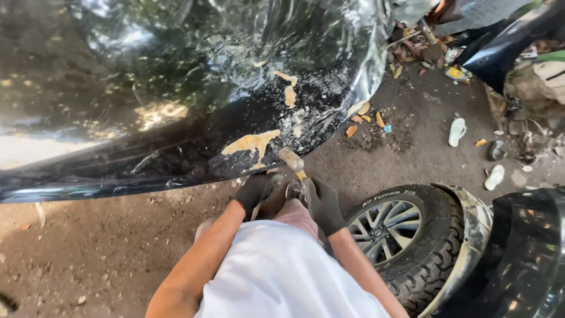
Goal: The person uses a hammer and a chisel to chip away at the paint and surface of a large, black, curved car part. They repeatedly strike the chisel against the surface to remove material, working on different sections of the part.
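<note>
Two gloved hands work close below the dented edge of the black car panel (pixel 176 118). Nearest, the right hand (pixel 323 203) is closed around the handle of a hammer (pixel 292 162), whose long axis runs up and away to its head against the panel edge. Left of it, the left hand (pixel 256 189) curls shut; around what, I cannot tell. Beyond lies flaking tan filler (pixel 250 142).

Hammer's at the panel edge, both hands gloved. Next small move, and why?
Probably a light tap: the hammer in the right hand has its head at the black panel edge beside the tan filler patch, with the left hand close under that edge.
</note>
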